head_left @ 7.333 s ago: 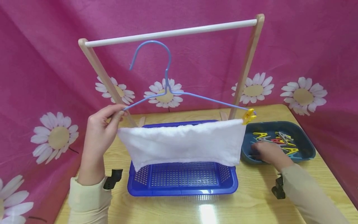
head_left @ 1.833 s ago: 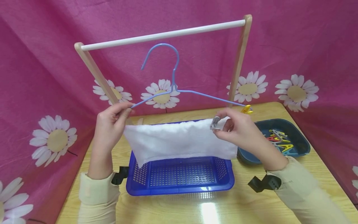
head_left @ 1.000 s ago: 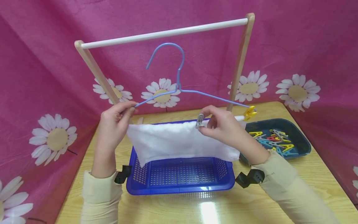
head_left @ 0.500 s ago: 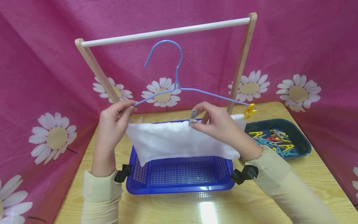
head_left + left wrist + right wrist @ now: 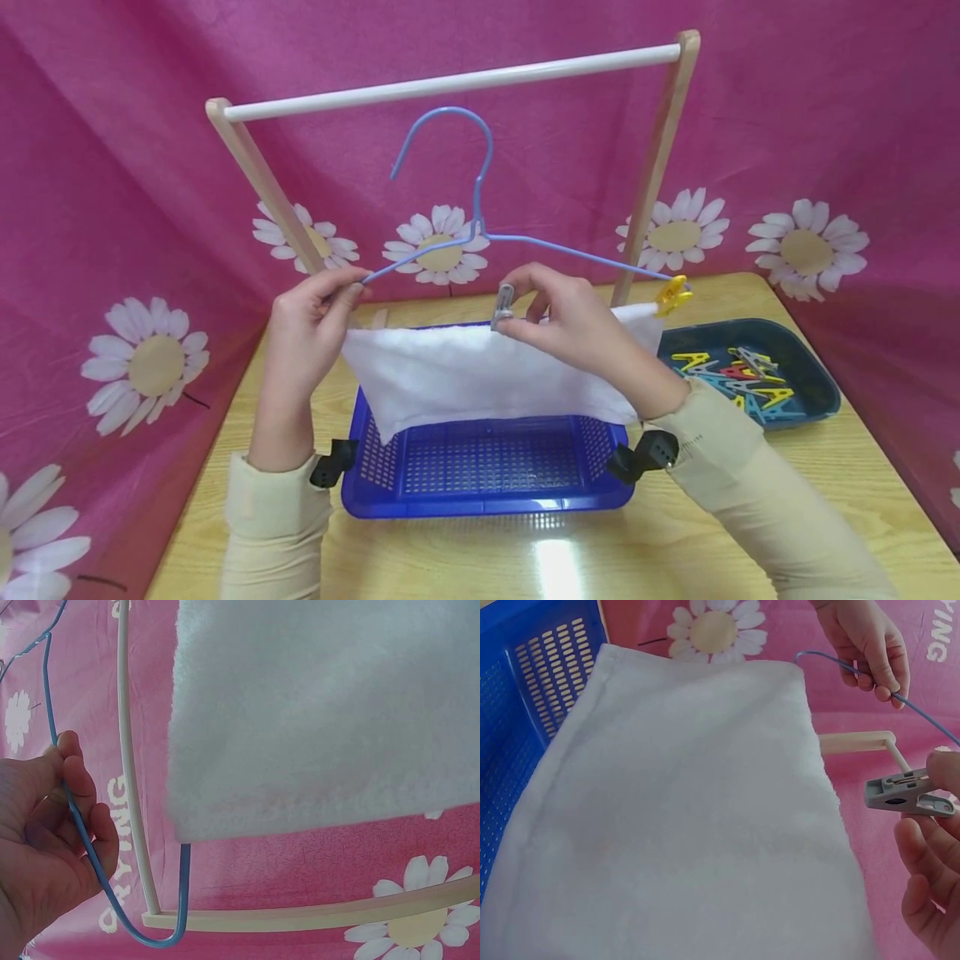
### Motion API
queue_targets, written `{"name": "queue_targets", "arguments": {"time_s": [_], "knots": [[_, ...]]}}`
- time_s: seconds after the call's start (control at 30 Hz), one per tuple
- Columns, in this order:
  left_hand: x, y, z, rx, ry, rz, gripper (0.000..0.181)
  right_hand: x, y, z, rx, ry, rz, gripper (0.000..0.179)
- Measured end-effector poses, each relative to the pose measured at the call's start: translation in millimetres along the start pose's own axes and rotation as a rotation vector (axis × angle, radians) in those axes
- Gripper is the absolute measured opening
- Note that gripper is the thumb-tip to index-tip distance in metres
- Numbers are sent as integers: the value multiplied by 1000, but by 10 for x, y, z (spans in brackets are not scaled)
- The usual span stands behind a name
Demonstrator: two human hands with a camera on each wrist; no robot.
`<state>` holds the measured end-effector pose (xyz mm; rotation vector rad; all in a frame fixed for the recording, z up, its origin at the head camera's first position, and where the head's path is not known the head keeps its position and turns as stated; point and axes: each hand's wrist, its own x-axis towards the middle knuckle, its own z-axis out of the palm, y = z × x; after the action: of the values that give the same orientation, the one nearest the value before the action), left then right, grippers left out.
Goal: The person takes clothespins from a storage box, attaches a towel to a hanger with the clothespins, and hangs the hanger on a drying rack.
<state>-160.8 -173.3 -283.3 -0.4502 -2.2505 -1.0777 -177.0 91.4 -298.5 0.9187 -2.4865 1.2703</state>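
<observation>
A blue wire hanger point(image 5: 477, 208) is held up by my left hand point(image 5: 311, 325), which pinches its left end between thumb and fingers. Over the hanger's lower bar drapes a white towel point(image 5: 450, 375), and a yellow clothespin point(image 5: 672, 296) grips its right corner. My right hand point(image 5: 570, 321) pinches a grey clothespin point(image 5: 503, 307) at the towel's top edge, near the middle. In the right wrist view the grey clothespin point(image 5: 907, 793) stands apart from the cloth. The left wrist view shows the hanger's bent end point(image 5: 161, 941) running out below the towel's side edge.
Below the towel sits a blue perforated basket point(image 5: 487, 504). A dark green tub point(image 5: 813, 375) with several coloured clothespins stands at the right. Behind the hanger rises a rack with a white rod point(image 5: 450, 83) and wooden posts point(image 5: 660, 167). A pink flowered cloth hangs at the back.
My right hand has gone from the tub to the towel's top edge with a grey clothespin, moving leftward along it. My left hand still holds the hanger, slightly further right than at first.
</observation>
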Motion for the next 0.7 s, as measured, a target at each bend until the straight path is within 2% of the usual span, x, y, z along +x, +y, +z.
{"name": "queue_targets", "arguments": {"time_s": [0.43, 0.7], "knots": [[18, 4, -1, -2, 10, 7, 16, 82, -44, 47, -33, -33, 18, 30], [14, -6, -1, -8, 10, 7, 16, 135, -71, 98, -16, -33, 50, 31]]}}
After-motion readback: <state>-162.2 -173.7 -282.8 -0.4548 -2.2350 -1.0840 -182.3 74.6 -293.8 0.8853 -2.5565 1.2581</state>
